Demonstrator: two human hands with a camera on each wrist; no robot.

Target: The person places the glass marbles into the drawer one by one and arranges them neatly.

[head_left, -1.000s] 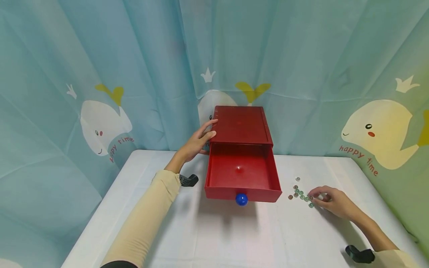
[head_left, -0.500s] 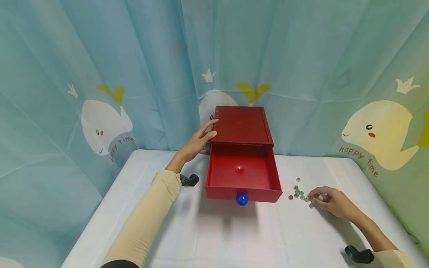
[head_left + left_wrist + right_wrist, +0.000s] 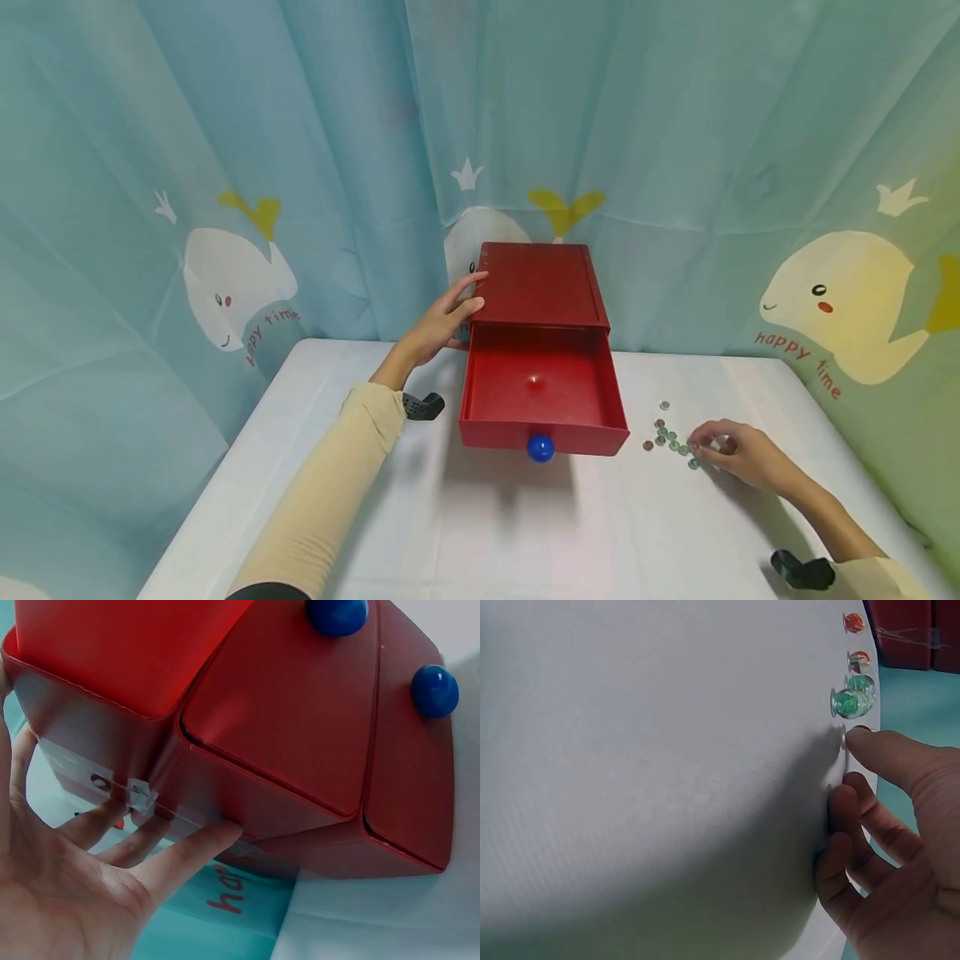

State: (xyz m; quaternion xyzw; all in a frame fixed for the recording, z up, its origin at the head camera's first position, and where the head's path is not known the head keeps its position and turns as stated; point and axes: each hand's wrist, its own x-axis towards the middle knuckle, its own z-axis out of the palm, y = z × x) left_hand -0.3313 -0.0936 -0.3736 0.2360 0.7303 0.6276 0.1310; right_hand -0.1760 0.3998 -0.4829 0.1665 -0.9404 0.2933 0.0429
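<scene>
Nearest, the right hand (image 3: 738,454) rests on the white bench (image 3: 480,533), fingers curled, tips touching the beads (image 3: 671,440) — whether it pinches one cannot be told. Farther left, the drawer (image 3: 542,392) stands pulled out of the red box (image 3: 543,283); the left hand (image 3: 442,321) presses flat, fingers straight, on its side. Behind, the curtain (image 3: 225,125) reads "happy time".

Person: wearing cream long sleeves (image 3: 322,492) on both arms, ending short of the wrists; carrying a small black camera mount (image 3: 422,405) strapped at each wrist; hands bare.
</scene>
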